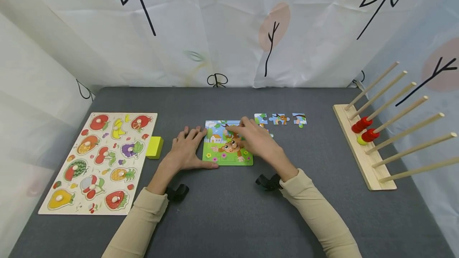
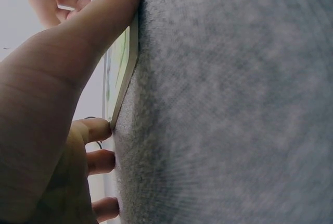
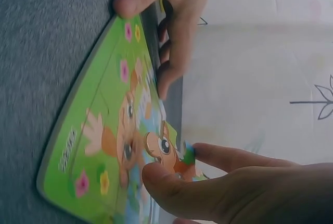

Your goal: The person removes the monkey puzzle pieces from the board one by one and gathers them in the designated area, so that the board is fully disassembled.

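Puzzle board (image 1: 229, 163) lying flat on the desk (image 1: 222, 218), between the two hands. Right hand (image 1: 259, 137) pinching a puzzle piece (image 3: 165, 143) between thumb and forefinger, holding it tilted over the board's far part; left hand (image 1: 187, 150) spreading its fingers, thumb and forefinger touching the board's left side. Likely trouble: the piece, if going in askew or wrongly turned, could be catching on neighbouring edges, and hard pressing could be popping set pieces up. Should the left hand be bracing too lightly, the board could be sliding. Loose pieces (image 1: 279, 119), lying off the board's far right corner, could be getting nudged by the right hand. Board showing rounded corners, green near border, bright flowers (image 1: 224, 155), brown monkey (image 1: 231, 145), house (image 1: 216, 138) left of it; held piece showing one round eye on orange-brown.
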A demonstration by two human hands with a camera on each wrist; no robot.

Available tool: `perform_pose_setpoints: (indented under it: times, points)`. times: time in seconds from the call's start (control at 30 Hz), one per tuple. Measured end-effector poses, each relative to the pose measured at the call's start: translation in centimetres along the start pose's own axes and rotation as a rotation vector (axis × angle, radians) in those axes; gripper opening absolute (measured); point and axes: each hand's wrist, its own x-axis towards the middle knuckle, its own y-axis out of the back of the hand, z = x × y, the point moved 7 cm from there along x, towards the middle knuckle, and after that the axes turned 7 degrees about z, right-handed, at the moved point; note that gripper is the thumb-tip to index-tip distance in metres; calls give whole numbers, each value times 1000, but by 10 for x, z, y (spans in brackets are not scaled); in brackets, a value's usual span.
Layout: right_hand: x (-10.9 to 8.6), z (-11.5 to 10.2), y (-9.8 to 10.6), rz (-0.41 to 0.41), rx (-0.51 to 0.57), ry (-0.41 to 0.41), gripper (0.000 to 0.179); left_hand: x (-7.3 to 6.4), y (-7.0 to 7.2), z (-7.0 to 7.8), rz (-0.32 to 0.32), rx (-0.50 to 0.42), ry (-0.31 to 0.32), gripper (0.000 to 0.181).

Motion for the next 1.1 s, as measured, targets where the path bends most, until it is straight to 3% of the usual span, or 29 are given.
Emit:
perform_pose_setpoints:
  times: [0.5,0.83,1.1]
  points:
    - [-25,61,22,-62,60,-83,43,-1,0,-1,-7,-8,4,122]
    - [-44,102,33,-99,16,-132,46,-1,-1,-1,-11,-11,4,122]
    - [-55,120,36,-151,14,-149,51,-1,0,0,-7,-15,2,122]
